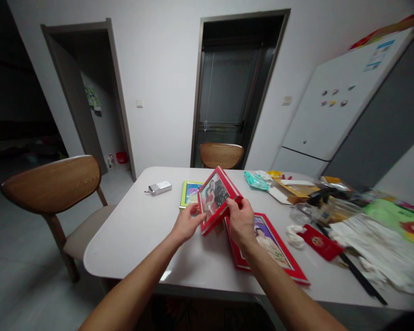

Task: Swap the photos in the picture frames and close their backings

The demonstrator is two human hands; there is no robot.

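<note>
Both hands hold a small red picture frame (214, 195), tilted and raised above the white table (141, 234). My left hand (189, 224) grips its lower left edge, fingers closed on it. My right hand (240, 219) is closed on its right corner. Beneath my right forearm a larger red picture frame (276, 246) lies face up on the table, partly covered by that hand. A yellow-green picture frame (186, 193) lies behind the raised one, which hides part of it.
A silver-grey box (160, 187) lies at the table's left. Tissues (296, 235), a red packet (320, 242), a black strip (364, 278) and plastic bags crowd the right side. Wooden chairs stand at the left (55, 184) and far side (221, 155).
</note>
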